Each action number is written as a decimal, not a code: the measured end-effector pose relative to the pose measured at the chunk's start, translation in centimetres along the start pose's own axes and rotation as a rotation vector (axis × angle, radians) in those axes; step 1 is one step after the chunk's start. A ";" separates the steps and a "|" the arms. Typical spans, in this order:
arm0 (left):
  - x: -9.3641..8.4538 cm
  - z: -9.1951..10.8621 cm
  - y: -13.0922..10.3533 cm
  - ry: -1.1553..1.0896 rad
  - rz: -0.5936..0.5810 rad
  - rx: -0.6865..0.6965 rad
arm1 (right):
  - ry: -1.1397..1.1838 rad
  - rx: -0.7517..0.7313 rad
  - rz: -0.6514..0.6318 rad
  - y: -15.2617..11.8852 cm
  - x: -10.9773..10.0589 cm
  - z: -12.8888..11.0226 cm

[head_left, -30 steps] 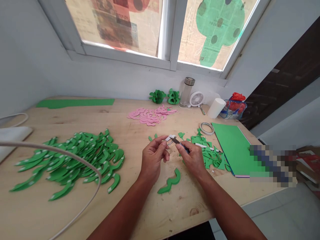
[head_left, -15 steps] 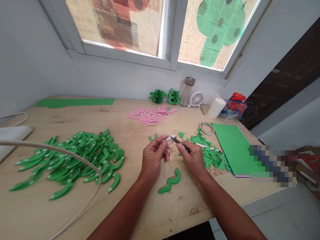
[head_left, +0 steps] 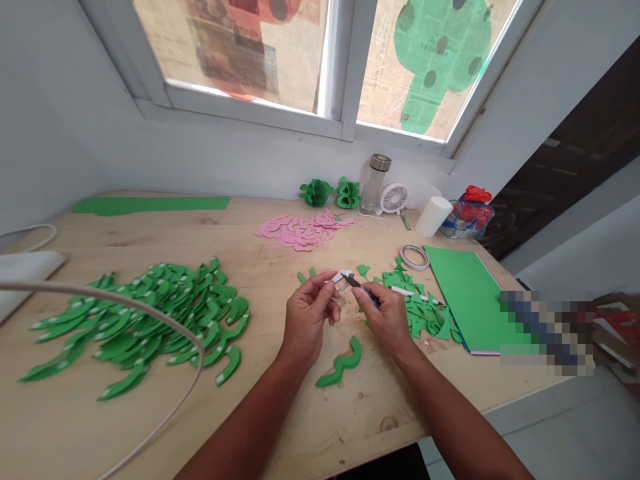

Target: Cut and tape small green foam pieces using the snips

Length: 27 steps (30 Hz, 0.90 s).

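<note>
My left hand [head_left: 309, 312] pinches a white strip [head_left: 338, 276], my right hand [head_left: 389, 313] a dark blade [head_left: 352, 282]. White-patched green cutouts [head_left: 167, 307] lie toward the desk's [head_left: 230, 237] left edge; one wavy cutout [head_left: 346, 363] looks bare.

White strip [head_left: 338, 276] papery and matt, table [head_left: 325, 427] smooth wood, bottle lid [head_left: 381, 161] glossy metal

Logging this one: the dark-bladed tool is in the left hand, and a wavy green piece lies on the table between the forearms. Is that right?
Not quite: the head view shows the dark-bladed tool in the right hand; the rest stands.
</note>
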<state>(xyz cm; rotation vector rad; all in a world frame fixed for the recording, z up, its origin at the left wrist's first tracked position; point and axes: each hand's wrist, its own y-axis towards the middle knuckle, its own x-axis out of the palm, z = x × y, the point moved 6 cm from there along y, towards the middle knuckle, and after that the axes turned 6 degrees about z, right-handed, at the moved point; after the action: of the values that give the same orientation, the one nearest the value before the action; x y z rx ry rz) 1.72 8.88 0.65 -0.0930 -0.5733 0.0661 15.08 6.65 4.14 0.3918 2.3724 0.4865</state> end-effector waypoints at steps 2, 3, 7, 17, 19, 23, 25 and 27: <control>0.0 -0.1 0.0 -0.010 0.004 -0.008 | -0.007 0.002 -0.002 0.0 0.0 0.0; 0.0 -0.1 0.0 -0.012 0.004 -0.011 | -0.011 0.003 -0.004 0.0 0.0 0.0; 0.0 -0.2 0.0 -0.018 0.003 -0.018 | -0.017 -0.001 -0.003 0.0 0.1 0.1; 0.0 -0.1 0.0 -0.011 0.006 -0.027 | -0.024 -0.008 0.004 0.0 0.0 0.0; 0.0 -0.1 0.0 -0.012 0.008 -0.028 | -0.025 -0.011 0.004 0.0 0.0 0.0; 0.1 -0.1 -0.1 -0.012 0.010 -0.026 | -0.025 -0.015 0.007 0.0 0.0 -0.1; 0.1 -0.1 -0.1 -0.013 0.010 -0.027 | -0.026 -0.012 0.008 0.0 0.0 -0.1; 0.1 -0.1 -0.1 -0.013 0.010 -0.029 | -0.026 -0.007 0.008 0.0 0.0 -0.1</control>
<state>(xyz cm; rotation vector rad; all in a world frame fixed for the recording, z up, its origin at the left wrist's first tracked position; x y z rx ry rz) 1.85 8.78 0.61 -0.1235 -0.5874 0.0678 15.07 6.64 4.24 0.4021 2.3439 0.4902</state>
